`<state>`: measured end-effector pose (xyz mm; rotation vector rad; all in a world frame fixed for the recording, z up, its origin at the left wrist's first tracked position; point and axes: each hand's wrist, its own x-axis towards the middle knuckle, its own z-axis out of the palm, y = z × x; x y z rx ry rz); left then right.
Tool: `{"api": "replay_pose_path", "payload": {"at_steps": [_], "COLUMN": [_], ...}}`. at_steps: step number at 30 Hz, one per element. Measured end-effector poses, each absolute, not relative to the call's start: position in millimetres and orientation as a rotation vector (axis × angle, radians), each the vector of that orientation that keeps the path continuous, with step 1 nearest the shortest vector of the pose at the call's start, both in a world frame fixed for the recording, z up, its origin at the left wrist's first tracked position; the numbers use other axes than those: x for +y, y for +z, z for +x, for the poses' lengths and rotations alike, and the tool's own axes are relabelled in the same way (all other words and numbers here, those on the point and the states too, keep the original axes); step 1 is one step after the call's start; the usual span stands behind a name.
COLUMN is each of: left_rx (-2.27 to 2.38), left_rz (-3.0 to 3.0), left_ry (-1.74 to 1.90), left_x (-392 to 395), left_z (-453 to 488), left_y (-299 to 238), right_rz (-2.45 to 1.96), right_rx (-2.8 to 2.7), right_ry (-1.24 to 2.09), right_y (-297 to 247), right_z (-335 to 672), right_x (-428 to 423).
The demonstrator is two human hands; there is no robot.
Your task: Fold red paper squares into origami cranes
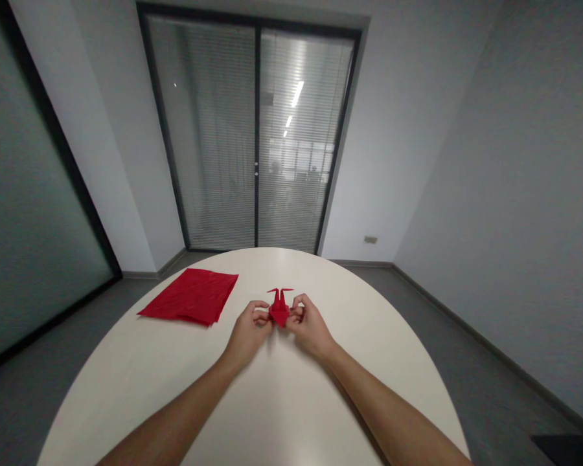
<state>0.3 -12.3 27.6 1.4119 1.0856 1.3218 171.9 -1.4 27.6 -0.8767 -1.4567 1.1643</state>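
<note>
Between my two hands is a small folded red paper figure (279,313), an origami piece. Two thin upright points rise from its body, and their tips bend outward to either side. My left hand (249,329) pinches its left edge with curled fingers. On the opposite edge, my right hand (311,327) grips it between thumb and fingers. The figure is held over the middle of the white table, and its underside is partly hidden by the fingertips.
A stack of red paper sheets (189,298) lies on the round white table (252,414), left of my hands. Beyond the table's far edge are glass doors with blinds (214,142). A wall socket (370,239) sits low on the back wall.
</note>
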Motion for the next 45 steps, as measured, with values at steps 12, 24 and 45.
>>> {"api": "replay_pose_path", "payload": {"at_steps": [12,24,45], "left_rx": [1.048,1.343,1.455], "left_rz": [1.282,1.782,2.128], "left_ry": [1.245,1.311,1.097], "left_x": [-8.8,-12.2,-20.0], "left_z": [-4.1,-18.1,-50.4], "left_y": [28.3,8.1,28.3], "right_rz": [-0.856,-1.043,-2.204], "right_rx": [-1.436,-1.400,-1.436], "right_ry": [1.268,0.849,-0.016], "right_y": [27.1,16.5,64.5], "right_z": [177.4,206.0,238.5], "right_x": [-0.6,22.9,63.1]}}
